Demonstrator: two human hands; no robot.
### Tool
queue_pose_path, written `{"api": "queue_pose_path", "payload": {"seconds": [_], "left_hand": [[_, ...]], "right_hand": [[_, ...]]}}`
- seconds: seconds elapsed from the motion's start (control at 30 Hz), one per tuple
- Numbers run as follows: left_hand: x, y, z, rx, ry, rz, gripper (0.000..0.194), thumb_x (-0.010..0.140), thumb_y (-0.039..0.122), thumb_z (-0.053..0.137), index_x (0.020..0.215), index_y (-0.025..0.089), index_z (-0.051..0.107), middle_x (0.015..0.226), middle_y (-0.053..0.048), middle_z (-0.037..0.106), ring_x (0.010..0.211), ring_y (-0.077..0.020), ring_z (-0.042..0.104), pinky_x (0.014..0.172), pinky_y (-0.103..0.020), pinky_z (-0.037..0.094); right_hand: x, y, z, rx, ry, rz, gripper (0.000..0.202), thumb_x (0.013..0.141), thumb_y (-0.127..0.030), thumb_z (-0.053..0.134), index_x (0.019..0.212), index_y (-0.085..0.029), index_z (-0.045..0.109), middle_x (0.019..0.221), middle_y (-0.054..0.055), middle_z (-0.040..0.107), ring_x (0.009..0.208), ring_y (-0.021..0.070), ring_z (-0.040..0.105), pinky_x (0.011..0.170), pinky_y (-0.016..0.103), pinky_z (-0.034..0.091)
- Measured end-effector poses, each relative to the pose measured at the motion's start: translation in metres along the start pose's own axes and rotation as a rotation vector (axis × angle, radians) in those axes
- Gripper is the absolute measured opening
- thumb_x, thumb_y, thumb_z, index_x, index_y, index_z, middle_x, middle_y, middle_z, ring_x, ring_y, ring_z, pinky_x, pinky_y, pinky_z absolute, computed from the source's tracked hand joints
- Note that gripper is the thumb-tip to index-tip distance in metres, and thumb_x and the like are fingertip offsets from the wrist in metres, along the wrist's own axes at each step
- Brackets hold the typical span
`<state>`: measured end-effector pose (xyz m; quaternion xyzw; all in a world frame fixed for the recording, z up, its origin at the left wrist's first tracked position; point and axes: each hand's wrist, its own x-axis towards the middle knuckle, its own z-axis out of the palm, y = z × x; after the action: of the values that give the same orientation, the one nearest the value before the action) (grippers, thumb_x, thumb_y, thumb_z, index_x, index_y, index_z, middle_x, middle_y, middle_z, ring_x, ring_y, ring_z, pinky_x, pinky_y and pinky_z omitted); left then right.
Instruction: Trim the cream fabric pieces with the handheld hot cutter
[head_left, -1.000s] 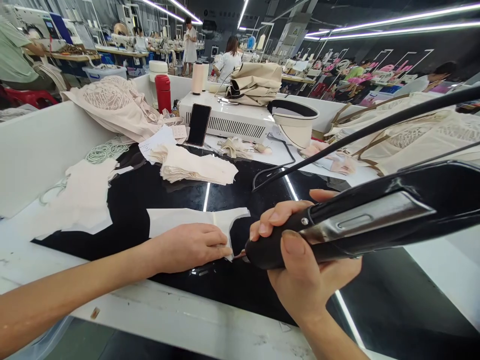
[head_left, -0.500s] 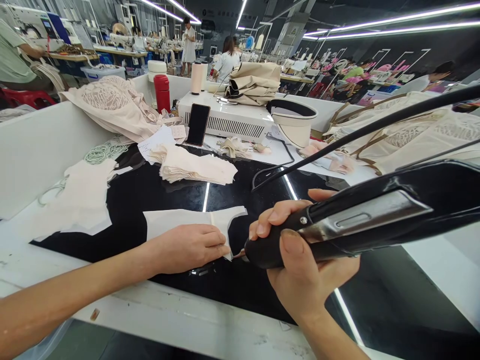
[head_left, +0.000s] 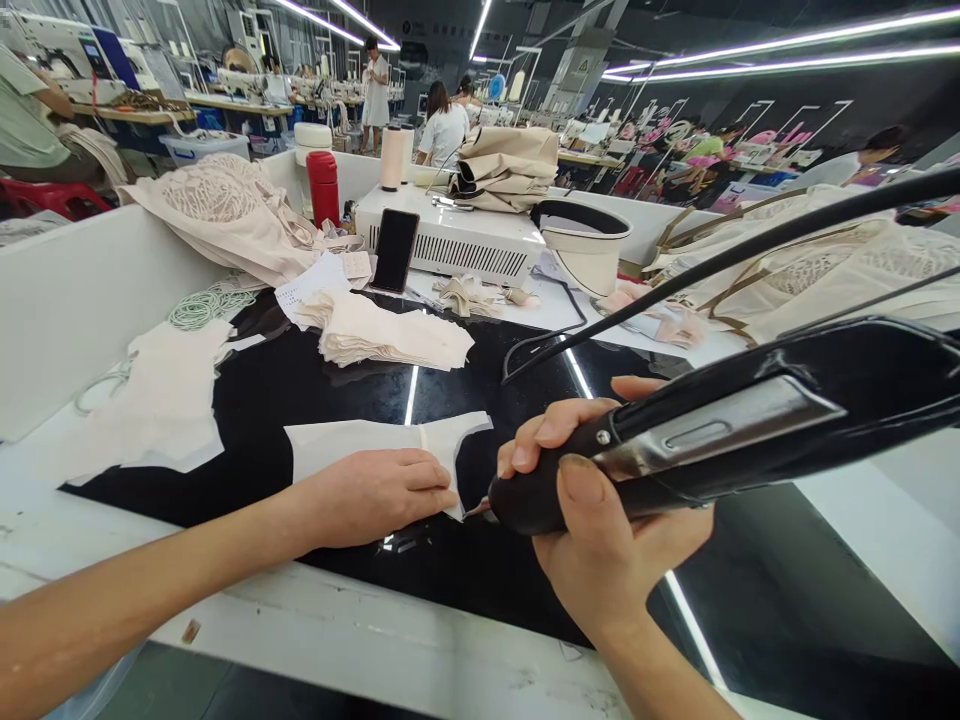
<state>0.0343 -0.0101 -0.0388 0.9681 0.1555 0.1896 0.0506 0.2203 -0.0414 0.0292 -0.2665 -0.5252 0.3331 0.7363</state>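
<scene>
My right hand is wrapped round a black corded hand tool, which looks like a hot knife, with a silver lever along its side. Its thin metal tip meets the lower right corner of a pale fabric piece lying flat on a glossy black surface. Fingers together and bent, my left hand holds that fabric down, close to the tip. Part of the piece is hidden under this hand. Just beyond lies a stack of cut fabric pieces.
A black cable arches across the right side. More pale fabric lies at left, near green cord. At the back stand a phone, a red bottle and a white vented box. Garments are heaped at right.
The view has shifted very slightly. Both hands, the tool and the fabric piece stay almost in place. In the background, a person in white has shifted a little.
</scene>
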Motion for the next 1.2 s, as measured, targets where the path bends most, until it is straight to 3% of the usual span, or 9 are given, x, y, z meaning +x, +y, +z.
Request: {"api": "queue_pose_path", "payload": {"seconds": [0.63, 1.2], "left_hand": [[-0.0018, -0.0006, 0.0022, -0.02, 0.042, -0.013, 0.031, 0.102, 0.003, 0.046, 0.124, 0.014, 0.064, 0.116, -0.009, 0.07, 0.109, -0.0206, 0.067, 0.099, -0.031, 0.057], [-0.005, -0.0021, 0.0037, -0.02, 0.029, -0.019, 0.033, 0.102, 0.004, 0.043, 0.126, 0.016, 0.062, 0.118, -0.009, 0.069, 0.11, -0.0201, 0.066, 0.097, -0.031, 0.059]], "right_hand": [[0.0023, 0.0024, 0.0046, -0.028, 0.062, 0.027, 0.038, 0.083, -0.036, 0.085, 0.111, -0.028, 0.059, 0.081, -0.005, 0.065, 0.057, 0.0119, 0.061, 0.051, 0.028, 0.056], [0.0013, 0.0046, 0.007, -0.049, 0.069, 0.018, 0.041, 0.083, -0.023, 0.079, 0.116, -0.028, 0.054, 0.082, -0.004, 0.064, 0.058, 0.0114, 0.06, 0.049, 0.026, 0.054]]}}
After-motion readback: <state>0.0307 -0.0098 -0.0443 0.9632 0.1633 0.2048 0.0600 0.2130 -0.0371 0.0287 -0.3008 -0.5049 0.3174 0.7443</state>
